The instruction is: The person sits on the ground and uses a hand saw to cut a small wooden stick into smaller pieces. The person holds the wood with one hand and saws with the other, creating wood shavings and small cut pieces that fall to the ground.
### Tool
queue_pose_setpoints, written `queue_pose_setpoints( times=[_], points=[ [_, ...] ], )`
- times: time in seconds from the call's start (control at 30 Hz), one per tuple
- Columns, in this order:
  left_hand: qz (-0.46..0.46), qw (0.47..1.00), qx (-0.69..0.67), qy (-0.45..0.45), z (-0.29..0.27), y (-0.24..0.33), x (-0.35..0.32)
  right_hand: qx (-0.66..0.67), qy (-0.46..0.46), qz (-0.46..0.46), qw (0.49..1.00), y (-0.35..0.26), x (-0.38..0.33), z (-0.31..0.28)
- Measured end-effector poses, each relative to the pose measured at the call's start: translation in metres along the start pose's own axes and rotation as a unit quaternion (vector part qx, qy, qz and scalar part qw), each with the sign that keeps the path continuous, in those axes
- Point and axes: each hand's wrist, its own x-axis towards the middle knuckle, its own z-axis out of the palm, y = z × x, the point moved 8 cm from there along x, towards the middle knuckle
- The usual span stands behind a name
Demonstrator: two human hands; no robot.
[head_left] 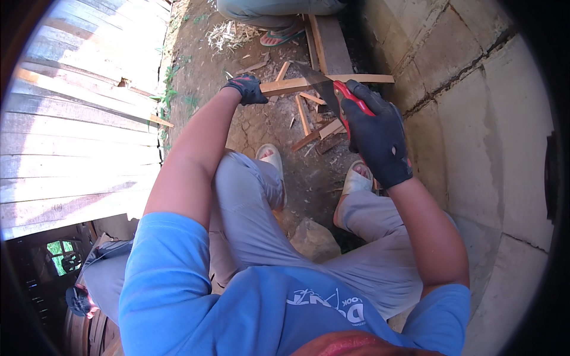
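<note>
My left hand, in a dark work glove, is closed round the left end of a long wooden strip. The strip lies crosswise in front of me, its far right end close to the block wall. My right hand, also gloved, grips the red and black handle of a handsaw. The saw's blade slants up and left across the strip. Whether its teeth are in the wood or just over it, I cannot tell. Past the strip, a wide plank runs away from me.
Offcuts lie on the dirt between my feet and the strip. A stone sits between my legs. The block wall rises on the right, wooden boards on the left. Another person's sandalled foot is ahead; someone else is at lower left.
</note>
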Motion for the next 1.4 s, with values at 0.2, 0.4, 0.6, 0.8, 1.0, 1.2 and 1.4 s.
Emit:
queue_pose_setpoints(
  times=[0.2,0.4,0.6,0.8,1.0,1.2,1.4],
  points=[
    [0.002,1.0,0.009,-0.002,-0.004,-0.001,-0.006,-0.223,-0.102,-0.175,0.954,-0.041,-0.037,0.05],
    [0.011,0.999,0.033,0.019,-0.01,0.009,-0.004,-0.282,-0.193,-0.164,0.925,-0.001,-0.052,0.087],
    [0.021,0.999,0.026,0.028,-0.008,0.006,-0.001,-0.145,0.01,-0.137,0.98,0.017,0.027,0.008],
    [0.004,1.0,0.02,0.023,-0.005,-0.001,-0.005,-0.028,0.043,-0.077,0.996,0.012,0.039,-0.021],
    [0.028,0.996,0.042,0.068,-0.021,0.027,-0.009,0.083,0.037,0.037,0.995,0.045,0.035,-0.01],
    [0.042,0.995,0.019,0.091,-0.009,0.014,0.001,0.079,0.02,0.028,0.996,0.033,0.022,0.013],
    [0.028,0.995,-0.014,0.096,-0.004,0.018,0.008,0.089,0.039,0.09,0.991,0.043,0.016,0.023]
  ],
)
